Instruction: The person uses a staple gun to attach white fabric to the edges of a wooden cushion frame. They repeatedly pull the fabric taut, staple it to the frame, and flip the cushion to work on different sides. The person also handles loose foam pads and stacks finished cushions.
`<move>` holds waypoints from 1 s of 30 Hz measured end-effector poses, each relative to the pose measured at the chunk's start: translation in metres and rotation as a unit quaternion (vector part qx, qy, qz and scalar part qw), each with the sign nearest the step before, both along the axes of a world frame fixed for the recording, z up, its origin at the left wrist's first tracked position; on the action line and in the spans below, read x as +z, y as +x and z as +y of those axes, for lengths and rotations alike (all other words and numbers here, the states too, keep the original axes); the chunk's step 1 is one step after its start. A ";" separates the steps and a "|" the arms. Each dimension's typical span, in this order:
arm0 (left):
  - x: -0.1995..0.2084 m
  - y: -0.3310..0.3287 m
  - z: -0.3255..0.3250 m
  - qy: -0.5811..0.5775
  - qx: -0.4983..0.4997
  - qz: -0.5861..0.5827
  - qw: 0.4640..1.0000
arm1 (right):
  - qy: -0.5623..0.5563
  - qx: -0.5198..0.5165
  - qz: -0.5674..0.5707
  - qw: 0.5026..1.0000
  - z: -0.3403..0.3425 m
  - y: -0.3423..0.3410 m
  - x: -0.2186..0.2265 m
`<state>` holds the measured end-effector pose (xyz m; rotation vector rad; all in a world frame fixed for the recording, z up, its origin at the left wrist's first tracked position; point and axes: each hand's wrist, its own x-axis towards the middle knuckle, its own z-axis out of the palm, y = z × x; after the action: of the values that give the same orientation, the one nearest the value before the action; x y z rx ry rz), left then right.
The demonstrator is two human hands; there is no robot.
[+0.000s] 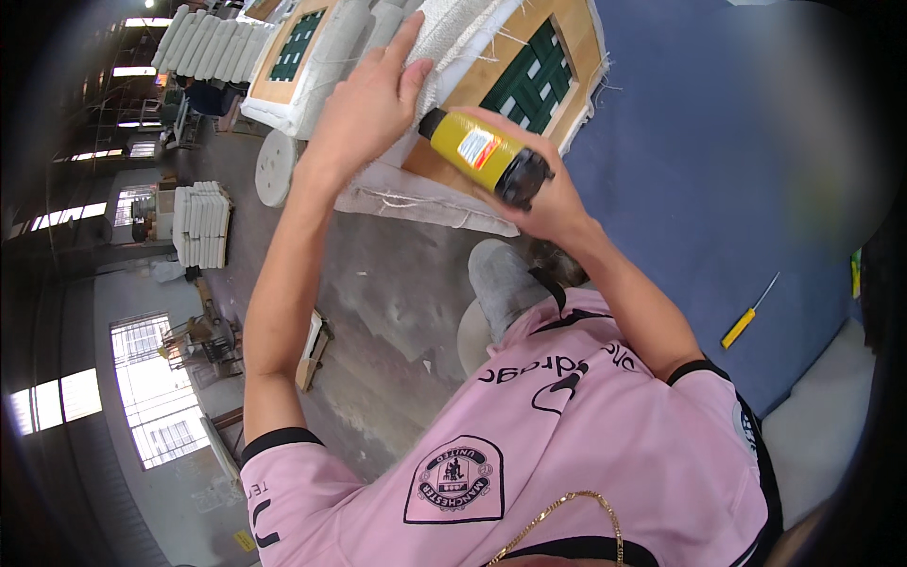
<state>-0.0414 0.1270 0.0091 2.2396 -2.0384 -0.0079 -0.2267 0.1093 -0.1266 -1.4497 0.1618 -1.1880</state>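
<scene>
My left hand lies on the pale woven fabric of an upholstered seat piece, its visible fingers stretched out and the thumb apart. My right hand is wrapped round a yellow-and-black power tool, whose exact kind I cannot make out. The tool's narrow black end points toward the fabric near my left wrist; whether it touches is unclear. This piece has a wooden frame with dark green webbing woven across its opening. Loose white threads hang from its edges.
A second webbed frame stands at the far left. A yellow-handled screwdriver lies on the blue surface at right. Stacks of pale cushions and a round pale pad stand left, beyond the grey floor.
</scene>
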 end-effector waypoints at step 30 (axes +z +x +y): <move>0.025 0.026 -0.002 0.153 -0.121 0.166 0.967 | 0.033 -0.044 0.076 0.996 0.007 -0.016 0.008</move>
<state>-0.0155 0.1255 0.0344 1.9473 -2.2152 -0.7136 -0.2424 0.1166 -0.1185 -1.4875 0.3692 -1.1313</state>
